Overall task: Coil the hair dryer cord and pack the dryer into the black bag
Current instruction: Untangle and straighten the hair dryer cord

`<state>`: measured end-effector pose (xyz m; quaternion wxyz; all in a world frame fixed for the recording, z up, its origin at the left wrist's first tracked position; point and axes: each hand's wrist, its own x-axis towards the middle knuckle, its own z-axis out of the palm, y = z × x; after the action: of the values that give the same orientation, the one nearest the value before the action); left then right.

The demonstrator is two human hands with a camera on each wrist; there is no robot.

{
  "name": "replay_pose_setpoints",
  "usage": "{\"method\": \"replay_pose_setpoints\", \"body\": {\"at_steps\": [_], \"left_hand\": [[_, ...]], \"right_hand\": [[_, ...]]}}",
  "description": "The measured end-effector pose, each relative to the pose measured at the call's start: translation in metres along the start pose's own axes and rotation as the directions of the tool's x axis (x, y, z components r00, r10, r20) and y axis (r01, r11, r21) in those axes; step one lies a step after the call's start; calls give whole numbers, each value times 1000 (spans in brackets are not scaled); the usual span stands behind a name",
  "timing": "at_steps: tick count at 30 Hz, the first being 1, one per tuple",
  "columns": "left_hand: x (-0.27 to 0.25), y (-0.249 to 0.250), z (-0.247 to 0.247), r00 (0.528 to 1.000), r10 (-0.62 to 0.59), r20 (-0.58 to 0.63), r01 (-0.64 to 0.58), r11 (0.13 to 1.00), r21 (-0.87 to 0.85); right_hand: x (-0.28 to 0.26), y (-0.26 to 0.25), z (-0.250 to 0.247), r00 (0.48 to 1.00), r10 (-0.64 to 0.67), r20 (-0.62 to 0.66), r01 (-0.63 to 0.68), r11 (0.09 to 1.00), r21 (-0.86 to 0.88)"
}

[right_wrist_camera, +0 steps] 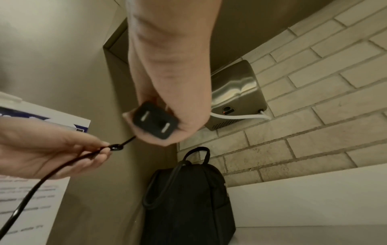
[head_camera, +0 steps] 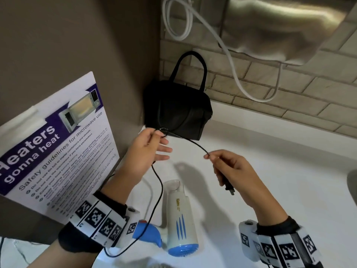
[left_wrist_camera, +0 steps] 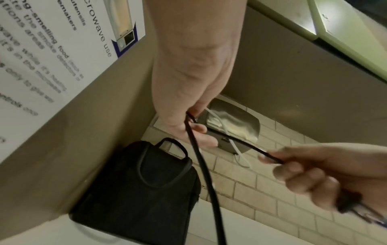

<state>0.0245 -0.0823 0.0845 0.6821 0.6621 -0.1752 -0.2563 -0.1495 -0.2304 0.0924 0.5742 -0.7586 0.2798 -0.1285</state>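
A white hair dryer with a blue end and blue handle lies on the white counter between my wrists. Its thin black cord rises from the counter to my left hand, which pinches it between thumb and forefinger with the other fingers spread. From there the cord spans to my right hand, which pinches it near the end and holds the black two-pin plug in its curled fingers. The black bag with loop handles stands closed in the corner, just behind my left hand.
A laminated microwave safety poster leans on the brown wall at left. A steel hand dryer with a white cable hangs on the brick wall above the counter. A basin edge shows at the right.
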Motion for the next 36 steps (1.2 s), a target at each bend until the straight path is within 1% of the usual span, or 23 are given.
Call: {"method": "replay_pose_setpoints", "body": {"at_steps": [1, 2, 4, 6, 7, 9, 11, 13, 14, 16, 17, 18, 19, 21, 23, 26, 29, 31, 33, 36], "left_hand": [[3, 1, -3, 999, 14, -46, -15, 1000, -12], [5, 2, -6, 996, 28, -79, -29, 1000, -7], [9, 0, -10, 992, 75, -98, -67, 994, 84], [8, -5, -9, 988, 145, -54, -129, 964, 232], [6, -7, -7, 982, 185, -32, -166, 938, 305], [3, -11, -2, 967, 255, 14, -236, 868, 437], [1, -12, 4, 956, 276, 97, -286, 814, 506], [-4, -11, 11, 940, 256, 225, -337, 799, 499], [-7, -9, 13, 923, 240, 302, -364, 799, 478], [-13, -6, 18, 879, 178, 442, -395, 790, 468], [-15, -5, 20, 861, 154, 485, -410, 774, 482], [-15, -4, 21, 854, 146, 499, -418, 764, 491], [-16, -3, 22, 866, 147, 477, -403, 770, 495], [-16, 3, 23, 906, 142, 399, -328, 832, 448], [-19, 9, 25, 924, 118, 363, -265, 884, 385], [-22, 13, 25, 922, 83, 378, -230, 902, 364], [-24, 13, 23, 907, 56, 417, -221, 906, 361], [-23, 13, 23, 907, 28, 419, -188, 919, 346], [-23, 12, 24, 919, 5, 394, -143, 936, 321], [-22, 9, 28, 955, -15, 295, -61, 967, 246]], "right_hand": [[-2, 0, -1, 999, 22, 40, -21, 1000, -18], [-4, 1, -3, 998, 37, 53, -37, 999, -4], [-5, 3, -7, 999, 50, 4, -50, 998, 37], [-5, 6, -9, 996, 40, -75, -39, 999, 15], [-5, 7, -9, 995, 26, -92, -26, 1000, -5], [-5, 7, -7, 998, 12, -54, -15, 998, -53], [-6, 5, -2, 998, 34, 58, -29, 997, -73], [-5, 3, 2, 987, 49, 153, -45, 999, -26], [-4, 1, 4, 982, 48, 182, -53, 998, 22], [-4, -2, 5, 966, 15, 260, -66, 980, 189], [-3, -5, 6, 950, -6, 312, -84, 958, 275], [-2, -8, 7, 935, -13, 355, -113, 936, 333], [-1, -12, 9, 927, 2, 375, -151, 918, 368], [1, -18, 10, 933, 74, 353, -226, 883, 412], [4, -22, 12, 943, 99, 318, -230, 883, 408], [4, -24, 14, 952, 83, 294, -194, 908, 372], [6, -24, 17, 960, 88, 266, -188, 906, 380], [6, -24, 18, 964, 94, 250, -188, 902, 388], [6, -25, 19, 963, 91, 255, -185, 908, 376], [4, -27, 19, 960, 63, 272, -163, 919, 360]]}}
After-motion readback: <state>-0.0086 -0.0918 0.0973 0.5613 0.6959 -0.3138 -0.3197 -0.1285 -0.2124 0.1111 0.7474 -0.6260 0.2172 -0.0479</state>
